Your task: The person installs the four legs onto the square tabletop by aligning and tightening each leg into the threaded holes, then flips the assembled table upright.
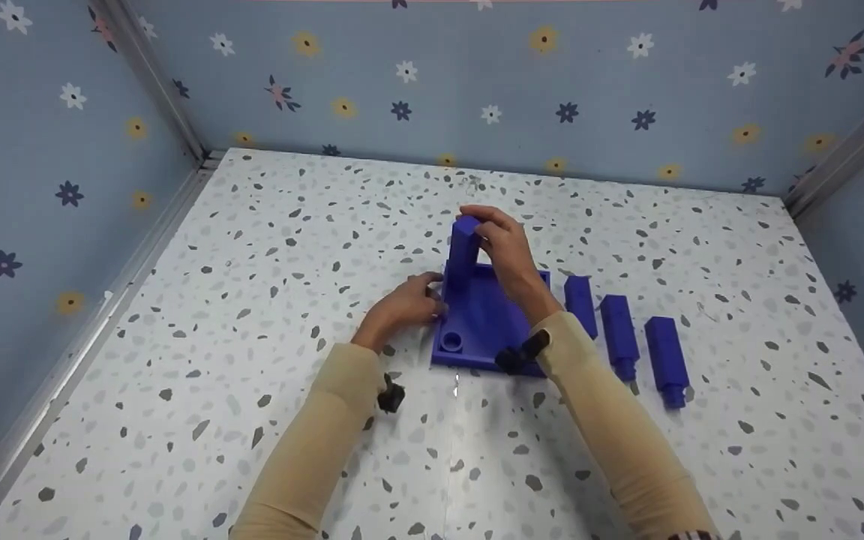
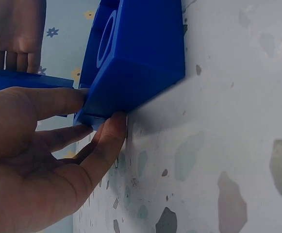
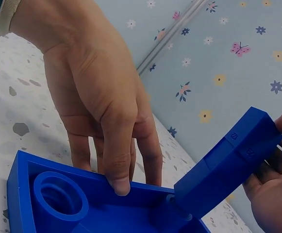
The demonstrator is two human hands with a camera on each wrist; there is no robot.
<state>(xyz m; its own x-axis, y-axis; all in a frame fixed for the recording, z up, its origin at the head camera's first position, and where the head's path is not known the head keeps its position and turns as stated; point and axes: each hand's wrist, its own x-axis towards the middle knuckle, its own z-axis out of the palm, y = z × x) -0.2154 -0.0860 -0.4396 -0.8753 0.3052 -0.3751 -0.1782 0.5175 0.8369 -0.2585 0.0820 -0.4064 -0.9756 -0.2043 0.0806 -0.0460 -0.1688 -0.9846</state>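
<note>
A square blue tray (image 1: 488,315) with raised walls lies on the table, and a round socket (image 3: 60,199) fills its near left corner. My left hand (image 1: 407,301) grips the tray's left wall, its thumb over the rim and its fingers outside. At the far left corner a blue square post (image 1: 463,251) stands about upright, its lower end at another socket (image 3: 172,213). My right hand (image 1: 508,251) holds this post near its top with thumb and fingers. How deep the post sits in the socket cannot be told.
To the right of the tray lie three more blue posts: one close by (image 1: 581,306), a middle one (image 1: 619,330) and an outer one (image 1: 667,356). Threaded ends show on the latter two. Flower-patterned walls (image 1: 477,90) enclose the speckled table (image 1: 289,225).
</note>
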